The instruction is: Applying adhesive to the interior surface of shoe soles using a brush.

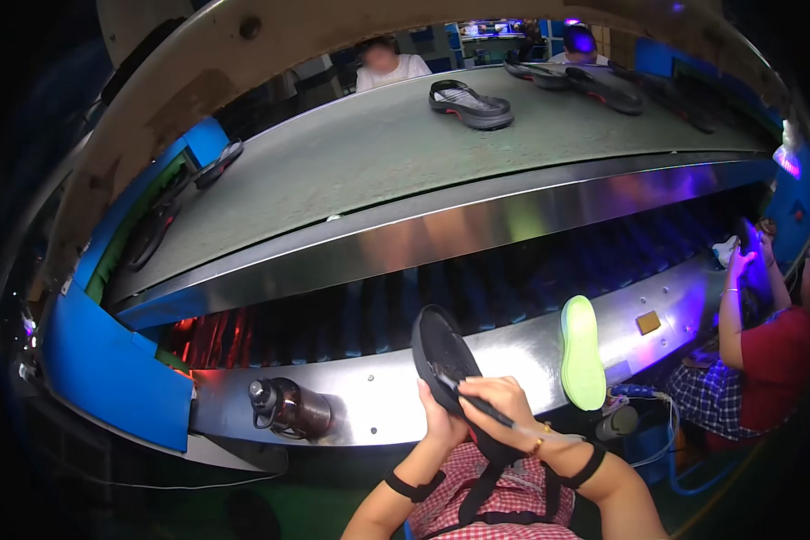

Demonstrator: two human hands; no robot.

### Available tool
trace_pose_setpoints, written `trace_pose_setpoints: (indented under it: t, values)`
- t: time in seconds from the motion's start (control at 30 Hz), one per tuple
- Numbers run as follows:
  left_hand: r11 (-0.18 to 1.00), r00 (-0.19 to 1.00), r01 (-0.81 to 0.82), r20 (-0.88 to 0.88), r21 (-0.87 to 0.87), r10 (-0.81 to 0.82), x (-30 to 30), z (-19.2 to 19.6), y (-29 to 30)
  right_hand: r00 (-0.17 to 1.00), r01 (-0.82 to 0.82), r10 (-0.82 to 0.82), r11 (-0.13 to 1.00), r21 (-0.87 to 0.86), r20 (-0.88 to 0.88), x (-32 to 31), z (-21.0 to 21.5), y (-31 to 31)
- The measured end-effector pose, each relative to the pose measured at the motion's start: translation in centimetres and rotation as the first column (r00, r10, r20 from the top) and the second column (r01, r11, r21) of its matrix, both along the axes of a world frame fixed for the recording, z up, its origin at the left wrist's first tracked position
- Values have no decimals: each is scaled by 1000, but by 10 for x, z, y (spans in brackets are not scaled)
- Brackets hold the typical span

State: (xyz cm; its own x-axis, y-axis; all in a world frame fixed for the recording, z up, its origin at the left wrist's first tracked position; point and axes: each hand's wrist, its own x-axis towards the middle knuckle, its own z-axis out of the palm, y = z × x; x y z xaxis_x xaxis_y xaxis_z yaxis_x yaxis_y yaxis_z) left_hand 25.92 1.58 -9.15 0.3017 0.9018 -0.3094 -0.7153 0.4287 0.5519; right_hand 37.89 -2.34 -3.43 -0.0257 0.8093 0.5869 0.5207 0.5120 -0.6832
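Work on the black shoe [439, 335] was, I judged, underway but unfinished. My left grip [436, 417] was clamped around its lower end, holding it tilted over the near side of the steel worktop [522, 351]. My right grip [506, 405] was closed on a dark brush-like tool [486, 410], its tip at the shoe's surface; how much of that surface was done I could not tell. The yellow-green sole [582, 355] lay to the right, apart from the shoe and not yet taken up.

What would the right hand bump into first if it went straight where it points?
Most likely the black sole in the left hand; the tool in the right hand seems to touch it, though depth is unclear.
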Motion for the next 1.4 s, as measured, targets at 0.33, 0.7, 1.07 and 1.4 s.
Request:
trace_pose_setpoints:
  t: [0.33, 0.7, 1.07, 1.4]
  values:
    - [953, 958, 226, 129, 202, -254, -29, 39, 0, 935, -329, 283, 917, -224, -214, 40, 28, -40]
    - [967, 981, 191, -52, 168, -185, -16, 65, -24, 737, -580, 343, 764, -284, -583, 37, 47, -34]
    - [944, 949, 112, 249, 309, -194, -22, 72, -16, 795, -407, 149, 850, -334, -589, 29, 47, -48]
    - [922, 974, -44, 221, 385, -46, -27, 77, -14, 904, -292, 214, 942, -166, -371, 30, 38, -56]
